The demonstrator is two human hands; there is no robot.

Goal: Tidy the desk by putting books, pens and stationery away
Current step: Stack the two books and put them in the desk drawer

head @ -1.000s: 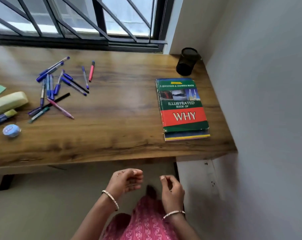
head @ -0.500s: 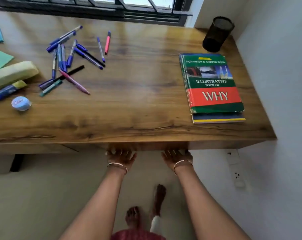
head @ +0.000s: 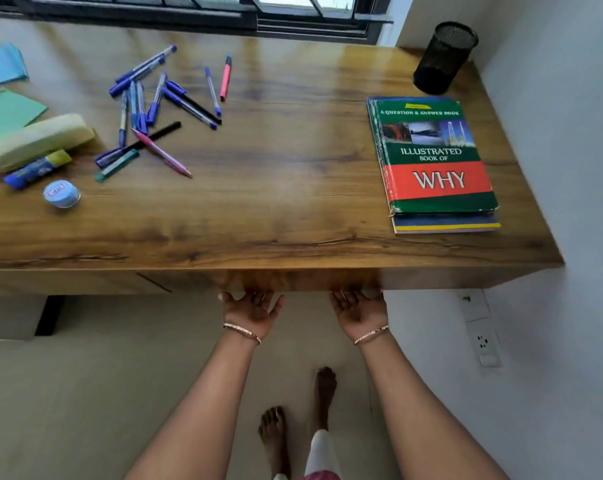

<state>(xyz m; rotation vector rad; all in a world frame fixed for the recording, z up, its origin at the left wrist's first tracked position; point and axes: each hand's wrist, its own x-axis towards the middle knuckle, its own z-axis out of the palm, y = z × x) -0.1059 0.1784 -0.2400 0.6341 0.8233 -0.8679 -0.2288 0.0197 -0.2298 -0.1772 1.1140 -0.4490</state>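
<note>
Left hand (head: 251,308) and right hand (head: 359,306) palm-up under the near edge of the desk (head: 293,209), fingertips hidden beneath the front panel. Fingers spread rather than curled tight; whether anything is gripped under there cannot be told. Probably hooked under a drawer front, judging by the seam line just left of the left hand, though no handle shows.

Nothing of the clutter in hand. On the desk, right side: books (head: 435,161) stacked flat, a green-and-red one on top, a blue one below sticking out at the near end. Far right corner, just beyond the stack: black mesh cup (head: 443,57), leaning, apparently empty. Left of centre, well apart from the books: pens (head: 161,105) scattered loose, mostly blue, a pink one at the near side, a pink marker at the far right of the heap. Further left: pale yellow case (head: 38,142), a blue-and-yellow tube (head: 37,169) touching it on the near side, a small round blue item (head: 62,194) nearer still, green and blue paper (head: 6,110) at the far left edge.

Step in hand, most likely: opening storage under the desk before any gathering. Next move calls for an even pull with both hands toward the body, then a reach left for the pens or right for the books.
</note>
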